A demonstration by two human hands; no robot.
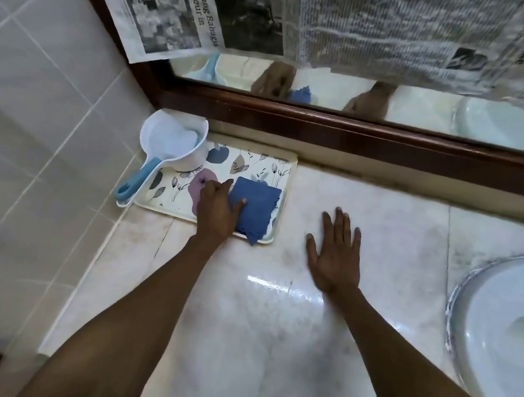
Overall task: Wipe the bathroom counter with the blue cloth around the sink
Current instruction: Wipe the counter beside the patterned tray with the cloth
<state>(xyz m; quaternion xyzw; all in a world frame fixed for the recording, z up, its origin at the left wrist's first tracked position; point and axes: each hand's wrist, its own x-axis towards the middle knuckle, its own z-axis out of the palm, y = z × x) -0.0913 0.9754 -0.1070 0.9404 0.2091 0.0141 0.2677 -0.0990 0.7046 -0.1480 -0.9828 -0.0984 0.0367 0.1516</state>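
The blue cloth (pixel 256 207) lies crumpled on a flower-patterned tray (pixel 252 159) at the back left of the pale marble counter (pixel 381 231). My left hand (pixel 218 209) rests on the cloth's left edge, thumb on top of the fabric, fingers curled at its side. My right hand (pixel 334 255) lies flat on the counter with fingers spread, holding nothing, to the right of the tray. The white sink (pixel 498 323) is set into the counter at the right edge.
A white dipper with a blue handle (pixel 164 151) sits on the tray's back left corner. A dark wooden mirror frame (pixel 359 137) runs along the back, with newspaper (pixel 339 21) hanging over the mirror. Tiled wall (pixel 52 109) stands on the left.
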